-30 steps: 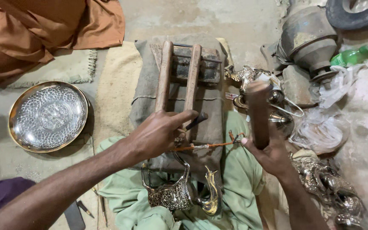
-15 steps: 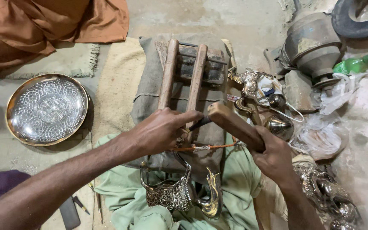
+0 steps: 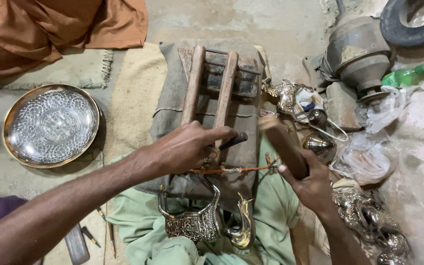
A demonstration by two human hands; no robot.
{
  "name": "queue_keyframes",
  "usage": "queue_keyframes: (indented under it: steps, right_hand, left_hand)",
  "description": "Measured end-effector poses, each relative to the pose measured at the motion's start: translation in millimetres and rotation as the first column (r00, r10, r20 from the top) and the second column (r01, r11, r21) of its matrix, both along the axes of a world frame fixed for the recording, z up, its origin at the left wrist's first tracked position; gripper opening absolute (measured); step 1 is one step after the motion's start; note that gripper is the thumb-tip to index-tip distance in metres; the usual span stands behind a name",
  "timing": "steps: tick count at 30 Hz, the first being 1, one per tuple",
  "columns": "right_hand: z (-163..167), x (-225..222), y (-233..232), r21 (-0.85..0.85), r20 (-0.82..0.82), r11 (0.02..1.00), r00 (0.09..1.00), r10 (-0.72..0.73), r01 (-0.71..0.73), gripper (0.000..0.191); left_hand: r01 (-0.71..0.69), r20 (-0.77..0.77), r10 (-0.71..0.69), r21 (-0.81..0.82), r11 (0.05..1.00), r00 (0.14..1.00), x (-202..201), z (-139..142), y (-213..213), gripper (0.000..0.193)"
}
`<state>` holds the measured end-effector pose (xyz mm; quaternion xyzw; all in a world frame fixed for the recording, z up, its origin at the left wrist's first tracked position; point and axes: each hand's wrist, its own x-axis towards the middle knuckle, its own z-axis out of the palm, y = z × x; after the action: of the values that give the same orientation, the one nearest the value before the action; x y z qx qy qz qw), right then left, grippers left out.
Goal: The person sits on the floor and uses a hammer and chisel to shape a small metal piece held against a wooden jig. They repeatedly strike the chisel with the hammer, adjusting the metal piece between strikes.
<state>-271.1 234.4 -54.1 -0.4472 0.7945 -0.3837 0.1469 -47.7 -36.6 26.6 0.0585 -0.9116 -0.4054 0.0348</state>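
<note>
My left hand (image 3: 185, 147) grips a dark metal chisel (image 3: 232, 141) whose tip points right, over an engraved brass-and-silver vessel (image 3: 199, 221) that lies on my lap against a cloth-covered block (image 3: 177, 93). My right hand (image 3: 310, 184) holds a wooden mallet (image 3: 280, 142), its head close to the chisel's end. An orange cord (image 3: 236, 170) runs across between both hands. Two wooden bars (image 3: 192, 83) lie lengthwise on the block.
An engraved round metal plate (image 3: 51, 125) lies at left on the floor. Brass ornaments (image 3: 290, 95), a bell-shaped piece (image 3: 319, 145), plastic bags (image 3: 369, 157), a green bottle (image 3: 404, 77) and a large metal pot (image 3: 359, 51) crowd the right. Orange cloth (image 3: 50, 27) lies top left.
The mallet in my right hand swung down from upright toward the chisel and now sits slightly back from it. My left hand stays on the chisel.
</note>
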Motion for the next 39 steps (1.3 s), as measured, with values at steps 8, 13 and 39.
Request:
queue_keyframes:
  steps: [8,13,39]
  right_hand:
    - [-15,3,11,-0.001,0.288,0.988,0.946,-0.149,0.155,0.031]
    - [-20,6,15,-0.032,0.107,0.996,0.991,-0.082,0.086,0.038]
    - [-5,-5,6,0.079,-0.278,0.997,0.960,0.025,-0.003,0.052]
  left_hand:
    - [-0.001,0.044,0.001,0.002,1.000,0.999,-5,4,0,0.061]
    - [0.011,0.022,-0.011,-0.005,1.000,1.000,-7,4,-1,0.062]
    - [0.042,-0.027,-0.042,0.009,0.999,0.999,5,2,-8,0.058]
